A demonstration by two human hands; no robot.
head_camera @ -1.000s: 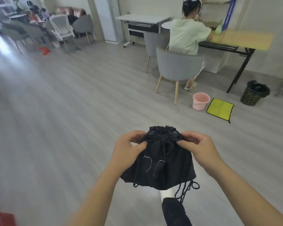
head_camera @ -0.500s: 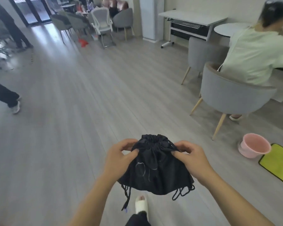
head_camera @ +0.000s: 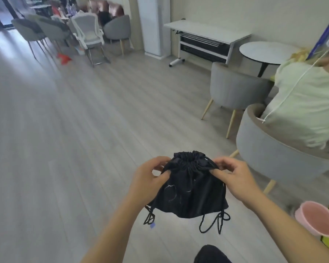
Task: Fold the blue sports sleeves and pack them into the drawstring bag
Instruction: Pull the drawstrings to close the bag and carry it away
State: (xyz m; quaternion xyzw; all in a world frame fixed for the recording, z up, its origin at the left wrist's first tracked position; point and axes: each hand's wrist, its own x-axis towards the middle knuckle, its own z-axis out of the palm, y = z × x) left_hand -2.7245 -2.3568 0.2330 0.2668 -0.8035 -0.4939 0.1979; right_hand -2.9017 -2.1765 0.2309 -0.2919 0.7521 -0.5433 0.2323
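Low in the frame's centre, the left hand [head_camera: 146, 179] and right hand [head_camera: 234, 177] each pinch the bag [head_camera: 190, 186] by its cinched neck. Sleeves unseen, probably inside. Pulling cords evenly outward should close it cleanly.

Both forearms reach forward, bare; left hand [head_camera: 147, 180] and right hand [head_camera: 234, 178] level, fingers curled, pinching the bag [head_camera: 190, 192] at its neck.

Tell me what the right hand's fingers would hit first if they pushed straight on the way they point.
Probably the gathered neck of the drawstring bag: the right hand points its fingers leftward at it, already pinching there.
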